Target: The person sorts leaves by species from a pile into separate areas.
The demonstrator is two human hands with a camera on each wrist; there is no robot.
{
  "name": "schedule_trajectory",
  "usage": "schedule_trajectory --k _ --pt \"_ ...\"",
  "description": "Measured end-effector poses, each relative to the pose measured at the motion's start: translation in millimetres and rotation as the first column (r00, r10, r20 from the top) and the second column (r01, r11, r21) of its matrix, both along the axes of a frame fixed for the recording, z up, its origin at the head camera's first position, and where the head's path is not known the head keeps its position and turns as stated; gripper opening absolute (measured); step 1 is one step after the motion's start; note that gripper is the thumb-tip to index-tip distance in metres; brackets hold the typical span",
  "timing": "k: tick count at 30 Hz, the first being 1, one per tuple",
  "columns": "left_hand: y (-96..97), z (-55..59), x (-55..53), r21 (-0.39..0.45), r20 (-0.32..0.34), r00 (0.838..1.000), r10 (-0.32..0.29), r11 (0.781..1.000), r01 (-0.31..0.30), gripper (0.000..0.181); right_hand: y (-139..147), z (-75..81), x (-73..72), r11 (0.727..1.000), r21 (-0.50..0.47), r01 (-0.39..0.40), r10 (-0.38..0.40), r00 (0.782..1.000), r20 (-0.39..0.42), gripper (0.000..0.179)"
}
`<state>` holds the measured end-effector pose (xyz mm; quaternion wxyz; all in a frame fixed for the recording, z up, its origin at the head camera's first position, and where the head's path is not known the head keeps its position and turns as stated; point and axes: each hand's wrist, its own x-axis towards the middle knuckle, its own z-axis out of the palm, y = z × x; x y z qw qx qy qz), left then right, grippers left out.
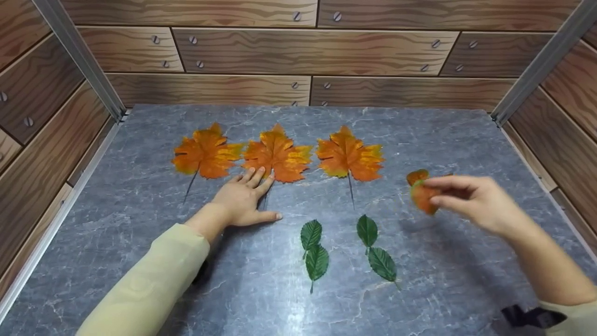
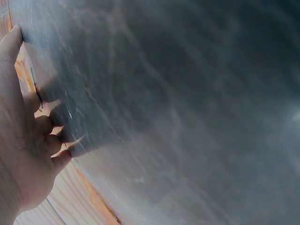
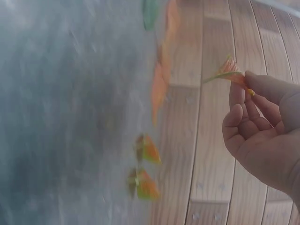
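Observation:
Three orange-yellow maple leaves lie in a row: the left leaf (image 1: 205, 151), the middle leaf (image 1: 278, 151) and the right leaf (image 1: 350, 154), each with a dark stem. My left hand (image 1: 240, 200) rests with spread fingers at the lower edge of the middle leaf, fingertips touching it, covering part of its stem. Between thumb and fingers, my right hand (image 1: 489, 205) pinches a small orange leaf (image 1: 423, 198) with a green edge, raised off the table. Small orange-green leaves (image 3: 146, 184) lie on the table beyond that hand; in the head view they are partly hidden.
Nearer the front are two pairs of green leaves, a left pair (image 1: 317, 262) and a right pair (image 1: 382, 264), each pair touching or nearly so. The grey marbled table (image 1: 140, 261) is bounded by wood-patterned walls (image 1: 308, 51) at the back and sides.

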<state>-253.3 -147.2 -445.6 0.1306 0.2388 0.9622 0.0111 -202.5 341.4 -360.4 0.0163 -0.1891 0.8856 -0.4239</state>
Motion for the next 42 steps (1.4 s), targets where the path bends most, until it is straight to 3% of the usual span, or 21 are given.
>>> schedule_trajectory --k 7,17,25,31,37,42 --pt "0.5 -0.3 -0.5 -0.011 0.002 1.0 0.002 1.0 -0.002 0.109 43.0 3.9 -19.3 0.985 0.004 0.17 -0.17 0.985 -0.022 0.038" --pt "-1.0 -0.8 0.9 0.014 0.005 1.0 0.007 1.0 -0.007 0.108 86.5 -15.2 -38.5 0.941 0.094 0.324 -0.328 0.944 0.033 0.049" --pt "-1.2 -0.8 1.3 0.019 0.003 1.0 0.005 1.0 -0.005 0.108 103.4 -37.2 -48.8 0.933 0.126 0.336 -0.348 0.933 0.095 0.054" --pt "-1.2 -2.9 0.4 0.014 0.002 1.0 -0.001 1.0 0.0 0.108 104.8 -51.2 -54.1 0.931 0.15 0.333 -0.348 0.933 0.086 0.053" --pt "-1.0 -2.2 0.3 0.011 0.0 1.0 -0.004 1.0 0.004 0.108 103.7 -55.5 -58.0 0.927 0.195 0.321 -0.343 0.935 0.088 0.052" --pt "-0.6 -1.1 -0.5 0.001 -0.008 1.0 -0.012 1.0 0.012 0.107 102.6 -56.1 -59.0 0.932 0.176 0.315 -0.337 0.935 0.113 0.054"
